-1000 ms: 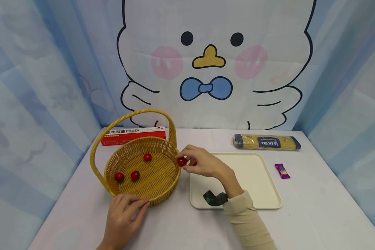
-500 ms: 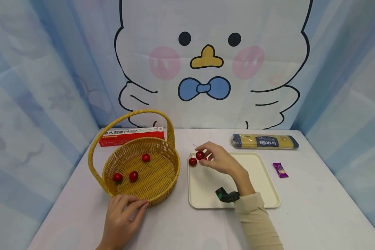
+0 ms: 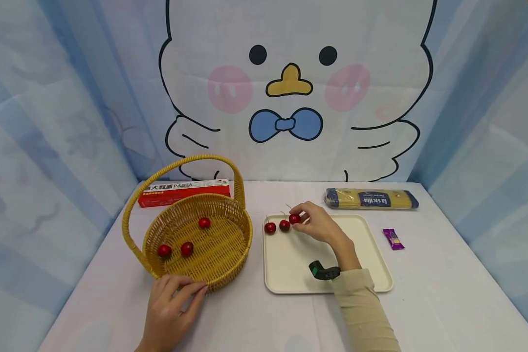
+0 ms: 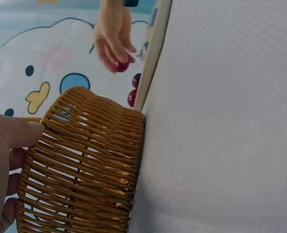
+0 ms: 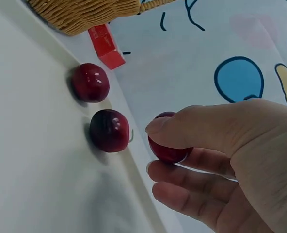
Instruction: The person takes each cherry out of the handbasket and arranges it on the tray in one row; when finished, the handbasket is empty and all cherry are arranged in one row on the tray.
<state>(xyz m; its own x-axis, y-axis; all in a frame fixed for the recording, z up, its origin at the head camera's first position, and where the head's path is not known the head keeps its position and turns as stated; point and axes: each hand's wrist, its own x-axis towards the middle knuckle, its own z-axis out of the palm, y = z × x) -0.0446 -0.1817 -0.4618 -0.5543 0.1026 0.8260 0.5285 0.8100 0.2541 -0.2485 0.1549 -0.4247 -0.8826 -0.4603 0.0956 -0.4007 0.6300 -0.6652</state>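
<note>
My right hand (image 3: 319, 225) pinches a dark red cherry (image 5: 167, 141) between thumb and fingers over the tray's back left part. To its left, two cherries lie side by side on the cream tray (image 3: 308, 274): one cherry (image 3: 270, 228) at the corner and another cherry (image 3: 284, 225) nearer the hand. My left hand (image 3: 169, 308) grips the near rim of the yellow wicker basket (image 3: 242, 261), its thumb outside the wall in the left wrist view. Inside the basket rest three cherries, among them a cherry (image 3: 204, 222) toward the back.
Behind the basket lies a red pasta box (image 3: 180, 194). A spaghetti pack (image 3: 371, 198) lies behind the tray, and a small purple packet (image 3: 393, 239) to its right. The basket's tall handle (image 3: 132, 215) arches over its left side. A printed curtain stands behind the table.
From near the basket's right rim, my right hand has moved right over the tray. A second cherry now sits on the tray beside the corner one. My left hand stays on the rim.
</note>
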